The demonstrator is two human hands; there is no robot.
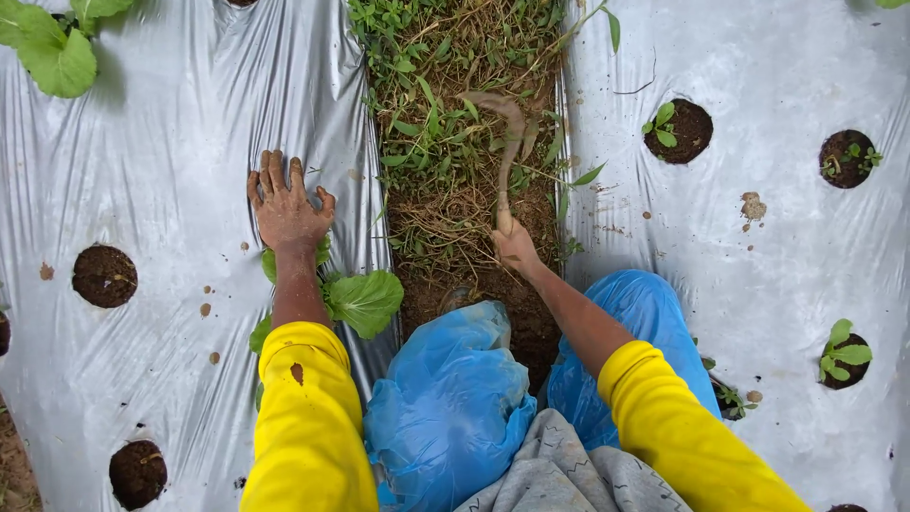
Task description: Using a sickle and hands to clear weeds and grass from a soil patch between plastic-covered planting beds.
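Right hand [517, 245] with fingers shut tight on a curved sickle [507, 142], blade up over the weeds [445, 123] in the path between two beds. Left hand [287, 204] muddy, fingers spread flat on the shiny silver plastic sheet [152, 171], holding nothing. Bare brown dirt [517, 318] close to the blue plastic-wrapped knees [455, 398], so cleared there; thick green weeds left farther up. Leafy plant [365, 301] by the left wrist. Round planting holes [104, 276] in the sheet, some with tiny seedlings [665, 123]. No packages, labels or signs.
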